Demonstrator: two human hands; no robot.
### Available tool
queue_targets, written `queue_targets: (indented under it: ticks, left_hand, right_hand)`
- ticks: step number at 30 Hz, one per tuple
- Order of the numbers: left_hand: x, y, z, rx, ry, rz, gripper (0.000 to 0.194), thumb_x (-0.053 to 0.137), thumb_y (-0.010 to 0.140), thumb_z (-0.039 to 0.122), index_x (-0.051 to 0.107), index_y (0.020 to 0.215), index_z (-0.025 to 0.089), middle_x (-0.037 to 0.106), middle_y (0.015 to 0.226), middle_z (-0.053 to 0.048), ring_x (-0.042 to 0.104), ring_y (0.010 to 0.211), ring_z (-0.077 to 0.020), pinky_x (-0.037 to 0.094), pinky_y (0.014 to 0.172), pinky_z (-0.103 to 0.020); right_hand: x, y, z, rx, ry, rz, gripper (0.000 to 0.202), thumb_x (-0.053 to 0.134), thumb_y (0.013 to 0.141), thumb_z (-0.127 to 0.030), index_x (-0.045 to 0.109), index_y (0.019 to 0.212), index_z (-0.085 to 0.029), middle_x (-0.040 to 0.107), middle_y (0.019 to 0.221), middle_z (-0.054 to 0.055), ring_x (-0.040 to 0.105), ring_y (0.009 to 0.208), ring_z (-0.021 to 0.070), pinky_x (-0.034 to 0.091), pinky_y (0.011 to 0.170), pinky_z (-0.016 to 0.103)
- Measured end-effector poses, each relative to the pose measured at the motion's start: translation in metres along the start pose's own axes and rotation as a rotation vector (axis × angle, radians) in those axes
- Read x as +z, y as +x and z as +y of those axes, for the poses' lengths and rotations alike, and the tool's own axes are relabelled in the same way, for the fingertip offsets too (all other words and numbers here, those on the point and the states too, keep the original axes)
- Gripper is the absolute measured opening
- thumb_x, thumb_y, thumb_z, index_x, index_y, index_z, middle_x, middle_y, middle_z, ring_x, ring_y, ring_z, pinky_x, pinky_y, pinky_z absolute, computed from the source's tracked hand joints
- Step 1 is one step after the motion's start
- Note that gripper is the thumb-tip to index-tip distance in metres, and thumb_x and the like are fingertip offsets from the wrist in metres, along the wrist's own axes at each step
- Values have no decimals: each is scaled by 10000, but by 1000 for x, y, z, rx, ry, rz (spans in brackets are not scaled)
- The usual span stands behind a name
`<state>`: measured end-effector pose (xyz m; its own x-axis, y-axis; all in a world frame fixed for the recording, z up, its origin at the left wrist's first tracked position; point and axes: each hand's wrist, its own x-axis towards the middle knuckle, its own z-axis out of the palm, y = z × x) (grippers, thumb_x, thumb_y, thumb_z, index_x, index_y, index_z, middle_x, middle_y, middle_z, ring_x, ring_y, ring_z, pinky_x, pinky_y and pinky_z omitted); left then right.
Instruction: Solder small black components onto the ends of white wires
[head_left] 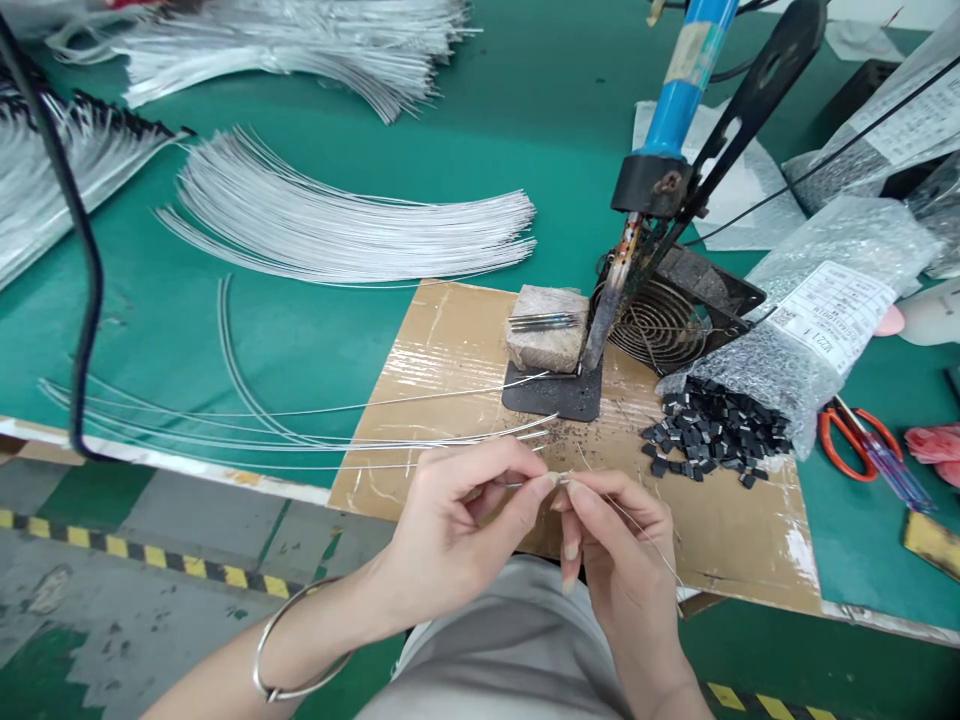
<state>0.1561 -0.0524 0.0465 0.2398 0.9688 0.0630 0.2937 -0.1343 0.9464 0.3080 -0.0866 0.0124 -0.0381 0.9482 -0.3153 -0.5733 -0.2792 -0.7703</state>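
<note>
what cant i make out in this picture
All in the head view:
Wire where left hand and right hand pinch it: covered by fingertips
Fine print on bag label: too small
Soldering iron, upper end: cut by top edge
Leftmost wire bundle: cut by left edge

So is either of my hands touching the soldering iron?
No, a black bracket holds the soldering iron, and the left hand and right hand are clear of it.
</note>
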Motion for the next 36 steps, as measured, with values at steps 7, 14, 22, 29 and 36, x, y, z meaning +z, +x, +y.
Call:
queue_targets:
  ticks: [7, 14, 22, 29, 36]
  left_hand:
    - [0, 1, -2, 62, 41, 13, 166, 631, 912, 141, 673, 751, 155, 609, 581, 15, 412, 457, -69, 284, 413, -209]
    - [2, 1, -1, 94, 59, 15, 174, 627, 917, 127, 667, 752, 165, 526, 537, 54, 326, 446, -59, 252, 407, -208]
    - [-1, 2, 1, 132, 93, -15, 165, 622, 914, 105, 658, 763, 163, 536, 567, 57, 287, 466, -52, 216, 411, -209]
    - [-1, 1, 2, 109, 84, -13, 172, 622, 905, 102, 650, 747, 165, 432, 520, 86, 253, 457, -51, 188, 400, -206]
    - [3, 0, -1, 98, 74, 35, 163, 631, 913, 122, 653, 759, 171, 448, 518, 84, 279, 451, -54, 218, 402, -205]
  right_hand:
    - [11, -2, -15, 84, 4, 121, 158, 872, 746, -359, 812, 751, -213, 704, 625, -23, 544, 384, 27, 470, 364, 94]
    - [11, -2, -13, 83, 36, 117, 141, 872, 742, -347, 814, 758, -219, 719, 649, -18, 535, 388, 25, 465, 361, 93]
    - [-5, 4, -14, 98, 36, -59, 71, 817, 809, -293, 819, 787, -226, 732, 674, -13, 556, 398, 36, 485, 361, 93]
    - [-8, 6, -15, 107, 22, -78, 93, 817, 814, -300, 819, 789, -210, 723, 661, -9, 554, 389, 41, 459, 324, 86]
    - [-6, 5, -10, 120, 45, -53, 86, 810, 833, -315, 825, 845, -231, 745, 708, -13, 562, 409, 25, 477, 361, 74]
